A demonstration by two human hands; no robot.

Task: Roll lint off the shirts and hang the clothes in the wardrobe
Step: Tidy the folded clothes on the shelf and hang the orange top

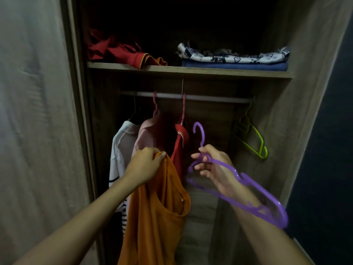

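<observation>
I stand at an open wardrobe. My left hand (pixel 145 165) pinches the top edge of an orange shirt (pixel 156 213), which hangs down from it to the bottom of the view. My right hand (pixel 214 167) grips a purple plastic hanger (pixel 248 190) just below its hook; the hook points up and the hanger's body runs back over my right forearm. Hanger and shirt are apart, with a small gap between my hands. Above them runs the metal rail (pixel 210 98).
On the rail hang a white striped shirt (pixel 119 150), a pink shirt (pixel 146 134) and a red shirt (pixel 179 144), left of centre. Empty green hangers (pixel 254 138) hang at the rail's right end. The shelf (pixel 172 69) above holds folded red, patterned and blue clothes.
</observation>
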